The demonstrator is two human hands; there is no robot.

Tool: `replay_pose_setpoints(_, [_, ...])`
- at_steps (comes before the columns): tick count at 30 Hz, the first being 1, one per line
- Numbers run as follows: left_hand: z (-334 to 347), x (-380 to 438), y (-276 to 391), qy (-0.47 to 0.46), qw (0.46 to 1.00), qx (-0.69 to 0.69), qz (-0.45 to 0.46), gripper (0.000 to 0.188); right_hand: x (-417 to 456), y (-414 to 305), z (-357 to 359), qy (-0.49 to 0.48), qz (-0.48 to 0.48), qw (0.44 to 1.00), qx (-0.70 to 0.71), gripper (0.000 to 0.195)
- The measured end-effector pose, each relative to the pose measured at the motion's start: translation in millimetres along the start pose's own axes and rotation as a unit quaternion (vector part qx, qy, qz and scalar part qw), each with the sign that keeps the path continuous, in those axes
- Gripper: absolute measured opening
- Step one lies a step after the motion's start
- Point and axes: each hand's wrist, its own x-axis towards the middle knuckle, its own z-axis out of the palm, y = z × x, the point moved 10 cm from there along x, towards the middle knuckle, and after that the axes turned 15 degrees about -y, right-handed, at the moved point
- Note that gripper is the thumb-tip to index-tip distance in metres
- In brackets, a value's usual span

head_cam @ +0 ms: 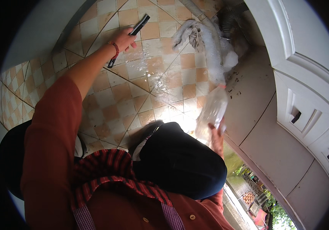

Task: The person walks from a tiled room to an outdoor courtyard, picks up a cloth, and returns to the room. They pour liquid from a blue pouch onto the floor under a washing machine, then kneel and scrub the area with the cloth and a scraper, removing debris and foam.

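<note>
My left hand (124, 41) is closed around a black-and-grey bar-shaped tool (140, 24), whose kind I cannot tell; its lower end shows below the wrist, near the red bead bracelet. On the right, my right hand (217, 138) grips a clear plastic bottle (213, 107) by its lower part, tilted with the reddish neck towards the foam. White suds (214, 69) lie on the checkered tile floor (118, 89) around a ribbed grey hose (210, 27). A wet, greyish cloth (194, 37) lies in the suds left of the hose.
White cabinet doors (282, 43) rise on the right above a tiled ledge (253, 95) with dark specks. A dark corrugated pipe (227, 24) stands in the upper corner. A pale panel (43, 31) borders the floor at upper left. Below right is a doorway to outdoors.
</note>
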Motion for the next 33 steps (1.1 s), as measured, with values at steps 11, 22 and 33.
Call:
replay_pose_setpoints(11, [26.8, -12.4, 18.2, -0.044, 0.999, -0.007, -0.002, 0.019, -177.1, 161.4, 43.1, 0.062, 0.193, 0.978, 0.049, 0.039])
replay_pose_setpoints(22, [25.7, -22.4, 14.7, -0.007, 0.999, 0.029, -0.011, 0.015, 58.3, -46.7, 19.0, 0.032, -0.135, 0.967, -0.214, 0.014])
replay_pose_setpoints(33, [39.9, -72.5, 4.6, -0.028, 0.999, -0.032, -0.015, 0.013, 295.8, -133.1, -60.9, 0.130, -0.237, 0.848, -0.457, 0.073])
